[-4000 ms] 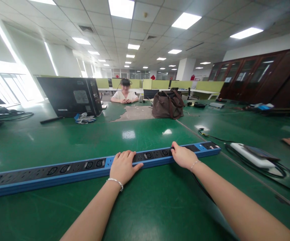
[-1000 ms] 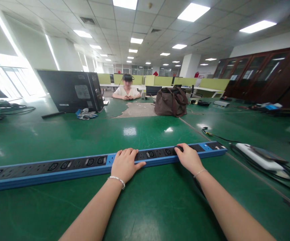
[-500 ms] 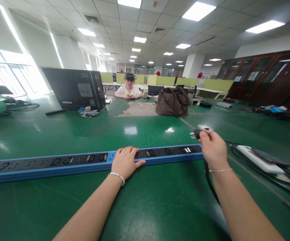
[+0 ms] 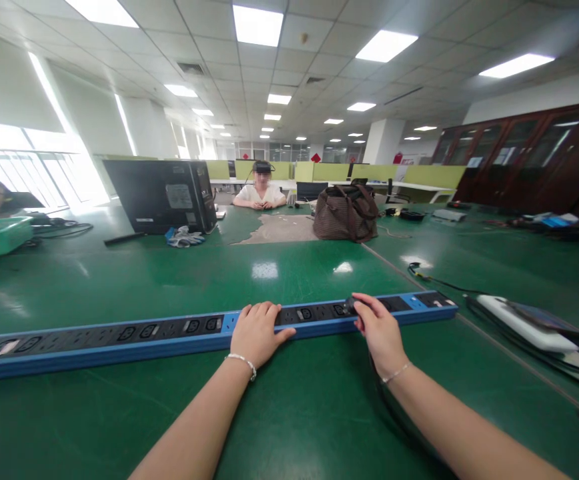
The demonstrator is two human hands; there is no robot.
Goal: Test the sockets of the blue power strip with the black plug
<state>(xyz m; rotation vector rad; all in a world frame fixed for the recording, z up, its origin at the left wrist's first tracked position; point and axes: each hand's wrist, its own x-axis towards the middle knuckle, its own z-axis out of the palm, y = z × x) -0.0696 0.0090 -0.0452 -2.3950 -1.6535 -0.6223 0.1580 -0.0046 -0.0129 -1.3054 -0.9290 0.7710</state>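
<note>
A long blue and black power strip (image 4: pixel 169 347) lies across the green table, its rows of sockets facing up. My left hand (image 4: pixel 257 335) grips it near the middle, fingers over the top and thumb along the near side. In my right hand (image 4: pixel 382 337) is a black plug (image 4: pixel 350 306), pinched between thumb and fingers at the sockets right of my left hand. The plug's prongs are hidden, so I cannot tell whether they are in a socket. From beneath that hand a black cable (image 4: pixel 380 393) hangs toward me.
A white device with cables (image 4: pixel 524 323) lies to the right. Farther back are a brown bag (image 4: pixel 344 213), a black computer case (image 4: pixel 157 197), gloves (image 4: pixel 184 237) and a green basket (image 4: pixel 7 239). A person (image 4: pixel 260 190) sits across the table.
My right hand has moved left and down, bringing the plug from above the strip's right part onto its sockets. My left hand stays on the strip; the view has tilted up slightly.
</note>
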